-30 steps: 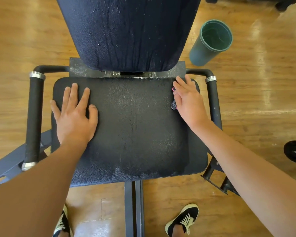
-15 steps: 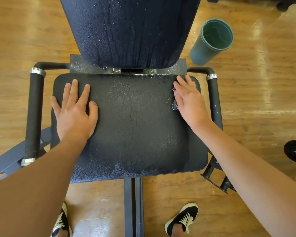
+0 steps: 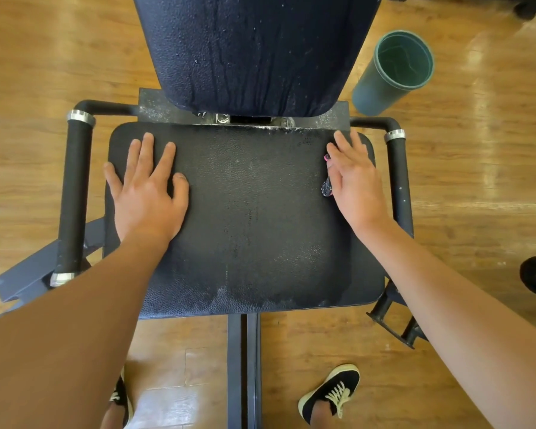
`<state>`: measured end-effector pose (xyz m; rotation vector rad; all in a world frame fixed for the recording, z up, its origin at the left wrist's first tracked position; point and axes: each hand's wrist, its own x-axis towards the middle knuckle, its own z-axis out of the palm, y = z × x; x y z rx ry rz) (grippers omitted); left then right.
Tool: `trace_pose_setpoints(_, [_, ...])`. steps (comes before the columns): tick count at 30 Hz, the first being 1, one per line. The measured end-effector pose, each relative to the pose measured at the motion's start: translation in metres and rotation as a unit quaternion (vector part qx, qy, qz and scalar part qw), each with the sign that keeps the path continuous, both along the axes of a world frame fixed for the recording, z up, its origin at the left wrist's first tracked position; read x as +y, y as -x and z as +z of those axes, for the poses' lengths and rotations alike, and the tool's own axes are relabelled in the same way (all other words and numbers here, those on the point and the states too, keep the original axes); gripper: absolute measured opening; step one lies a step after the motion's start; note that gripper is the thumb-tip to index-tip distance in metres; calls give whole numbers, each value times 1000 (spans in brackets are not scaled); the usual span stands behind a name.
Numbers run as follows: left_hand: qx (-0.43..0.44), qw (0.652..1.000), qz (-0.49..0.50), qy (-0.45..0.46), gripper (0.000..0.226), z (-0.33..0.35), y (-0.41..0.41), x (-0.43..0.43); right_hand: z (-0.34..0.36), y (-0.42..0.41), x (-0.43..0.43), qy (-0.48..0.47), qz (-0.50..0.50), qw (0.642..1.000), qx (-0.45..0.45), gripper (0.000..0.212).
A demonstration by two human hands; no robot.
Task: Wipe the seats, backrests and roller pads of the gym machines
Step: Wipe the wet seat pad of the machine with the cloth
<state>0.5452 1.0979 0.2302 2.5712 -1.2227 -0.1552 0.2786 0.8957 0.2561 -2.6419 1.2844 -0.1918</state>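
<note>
Seat [image 3: 254,218]: black textured pad, centre of the machine, below the backrest [image 3: 254,51]; surface streaked and beaded with wet film, likely mid-wipe. Left hand [image 3: 147,193]: flat, fingers spread, grasping nothing, probably bracing on the near-left of the pad. Right hand [image 3: 356,184]: flat at the far-right edge over a small dark item with a pink tip [image 3: 326,187]; whether it grips this cannot be told. Backrest: droplets and run-marks. Black side grips [image 3: 75,196] flank the pad. Green cup [image 3: 393,72]: on the floor, far right.
</note>
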Motion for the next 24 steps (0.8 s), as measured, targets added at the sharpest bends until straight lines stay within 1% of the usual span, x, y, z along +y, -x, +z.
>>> trace_pose_setpoints(6, [-2, 1000, -4, -1, 55, -1, -1, 1, 0, 29, 41, -5, 21, 1000, -21, 31])
trace_pose_setpoints(11, [-3, 1000, -3, -1, 53, -1, 0, 0, -1, 23, 36, 5, 18, 1000, -23, 29])
trace_pose_setpoints(13, [-3, 1000, -3, -2, 53, -1, 0, 1, -1, 18, 32, 5, 9, 1000, -19, 33])
trace_pose_setpoints(16, [-2, 1000, -2, -1, 53, 0, 0, 1, 1, 15, 31, -1, 0, 1000, -15, 44])
trace_pose_setpoints(17, [0, 1000, -1, 1, 53, 0, 1, 1, 1, 16, 31, -1, -2, 1000, -15, 44])
trace_pose_setpoints(21, [2, 1000, -1, 10, 52, 1, 1, 0, -2, 27, 42, 2, 9, 1000, -24, 31])
trace_pose_setpoints(24, [-1, 1000, -4, 10, 53, 1, 0, 1, -3, 41, 61, -1, 25, 999, -30, 30])
